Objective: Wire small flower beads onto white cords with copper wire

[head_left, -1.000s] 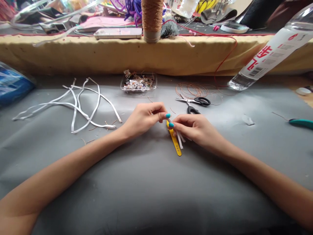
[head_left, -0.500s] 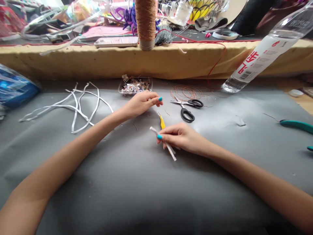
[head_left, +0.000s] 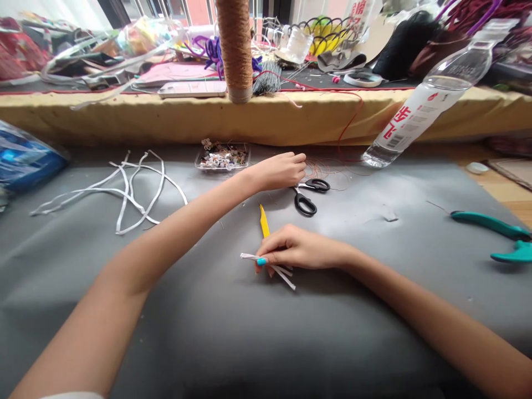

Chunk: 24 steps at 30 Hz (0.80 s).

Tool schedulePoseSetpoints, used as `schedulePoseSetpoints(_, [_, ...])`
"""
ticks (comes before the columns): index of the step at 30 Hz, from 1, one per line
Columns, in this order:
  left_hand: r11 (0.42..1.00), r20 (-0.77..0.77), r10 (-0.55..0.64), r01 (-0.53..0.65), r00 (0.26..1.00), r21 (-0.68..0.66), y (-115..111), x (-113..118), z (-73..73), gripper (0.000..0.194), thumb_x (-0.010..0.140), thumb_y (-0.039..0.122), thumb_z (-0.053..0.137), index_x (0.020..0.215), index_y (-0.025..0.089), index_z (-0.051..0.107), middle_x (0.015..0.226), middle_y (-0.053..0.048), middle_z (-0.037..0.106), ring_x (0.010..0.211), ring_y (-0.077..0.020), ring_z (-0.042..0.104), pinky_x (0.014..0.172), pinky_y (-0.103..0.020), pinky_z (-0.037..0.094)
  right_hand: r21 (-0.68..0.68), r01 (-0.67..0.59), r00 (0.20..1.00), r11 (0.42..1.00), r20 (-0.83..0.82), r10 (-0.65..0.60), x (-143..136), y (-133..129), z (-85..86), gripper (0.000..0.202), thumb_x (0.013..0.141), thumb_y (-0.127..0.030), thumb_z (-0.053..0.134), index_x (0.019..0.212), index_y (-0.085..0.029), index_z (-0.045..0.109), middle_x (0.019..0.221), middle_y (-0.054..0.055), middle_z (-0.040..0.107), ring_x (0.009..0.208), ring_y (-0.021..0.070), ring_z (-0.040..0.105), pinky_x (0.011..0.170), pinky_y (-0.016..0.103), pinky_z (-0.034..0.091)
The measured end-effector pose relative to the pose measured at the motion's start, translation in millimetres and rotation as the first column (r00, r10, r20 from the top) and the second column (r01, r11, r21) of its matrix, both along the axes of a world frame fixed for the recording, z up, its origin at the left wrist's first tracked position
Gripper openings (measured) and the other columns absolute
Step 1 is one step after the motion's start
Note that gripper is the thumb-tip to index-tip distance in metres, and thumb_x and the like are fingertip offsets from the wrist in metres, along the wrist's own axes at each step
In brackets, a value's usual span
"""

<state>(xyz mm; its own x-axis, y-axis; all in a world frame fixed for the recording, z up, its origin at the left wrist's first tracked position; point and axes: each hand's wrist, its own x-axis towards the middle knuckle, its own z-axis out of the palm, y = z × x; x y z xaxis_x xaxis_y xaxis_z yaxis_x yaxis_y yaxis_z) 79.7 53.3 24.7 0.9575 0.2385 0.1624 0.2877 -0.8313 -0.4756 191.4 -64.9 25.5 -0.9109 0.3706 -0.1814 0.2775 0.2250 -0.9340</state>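
Note:
My right hand (head_left: 297,247) pinches short white cord pieces (head_left: 286,279) between thumb and fingers, with ends sticking out on both sides. Just beyond it a yellow pointed tool (head_left: 264,221), which looks like tweezers, has its lower end hidden by the hand. My left hand (head_left: 285,169) is stretched forward with its fingers curled down at the blades of black-handled scissors (head_left: 306,204). Its fingertips are hidden, so whatever they grip does not show. A loose coil of thin copper-coloured wire (head_left: 332,168) lies right behind those fingers.
A clear tray of small beads (head_left: 222,157) stands behind my left forearm. Looped white cord (head_left: 124,191) lies at left. At right are a leaning water bottle (head_left: 419,108) and teal-handled pliers (head_left: 490,223). A brown thread spool (head_left: 235,52) stands on the cluttered ledge.
My left hand has moved right, from beside the bead tray to the scissors, and its fingers now point down. My right hand still holds the white cord, now tilted flatter. The view has shifted slightly.

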Motion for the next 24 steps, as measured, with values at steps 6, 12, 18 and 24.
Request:
schedulePoseSetpoints(6, [0.994, 0.102, 0.103, -0.099, 0.989, -0.038, 5, -13, 2.0, 0.023, 0.082, 0.005, 0.035, 0.085, 0.009, 0.058, 0.073, -0.010, 0.061, 0.076, -0.0189, 0.052, 0.063, -0.027, 0.033, -0.039, 0.007, 1.000, 0.999, 0.006, -0.007, 1, 1, 0.6, 0.032, 0.084, -0.036, 0.044, 0.087, -0.009, 0.062, 0.065, 0.002, 0.057, 0.052, 0.0062, 0.043, 0.052, 0.018, 0.039])
schedulePoseSetpoints(12, [0.939, 0.363, 0.344, -0.308, 0.866, -0.156, 5, -32, 14.8, 0.023, 0.084, 0.015, 0.038, 0.092, 0.011, 0.059, 0.073, -0.008, 0.059, 0.062, -0.0150, 0.052, 0.058, -0.026, 0.033, -0.055, 0.024, 0.999, 0.998, 0.026, -0.023, 1, 2, 2.8, 0.034, 0.084, -0.038, 0.045, 0.088, -0.009, 0.063, 0.064, 0.002, 0.056, 0.053, 0.0064, 0.042, 0.053, 0.018, 0.038])
schedulePoseSetpoints(18, [0.895, 0.661, 0.438, -0.226, 0.609, -0.384, -1, -42, 39.3, 0.012, 0.079, 0.019, 0.051, 0.085, 0.013, 0.060, 0.077, -0.006, 0.058, 0.075, -0.0160, 0.052, 0.069, -0.028, 0.035, -0.069, 0.035, 0.999, 0.997, 0.028, -0.033, 1, 2, 4.2, 0.033, 0.084, -0.036, 0.044, 0.089, -0.009, 0.062, 0.065, 0.001, 0.054, 0.054, 0.0065, 0.042, 0.055, 0.019, 0.038])
schedulePoseSetpoints(24, [0.874, 0.775, 0.458, -0.059, 0.436, -0.483, -8, -48, 63.6, 0.007, 0.078, 0.022, 0.057, 0.075, 0.017, 0.055, 0.073, 0.001, 0.057, 0.076, -0.0104, 0.050, 0.070, -0.023, 0.037, -0.094, 0.035, 0.999, 0.995, 0.036, -0.032, 2, 3, 5.5, 0.031, 0.085, -0.035, 0.044, 0.090, -0.010, 0.061, 0.064, 0.000, 0.052, 0.054, 0.0064, 0.042, 0.055, 0.019, 0.037])
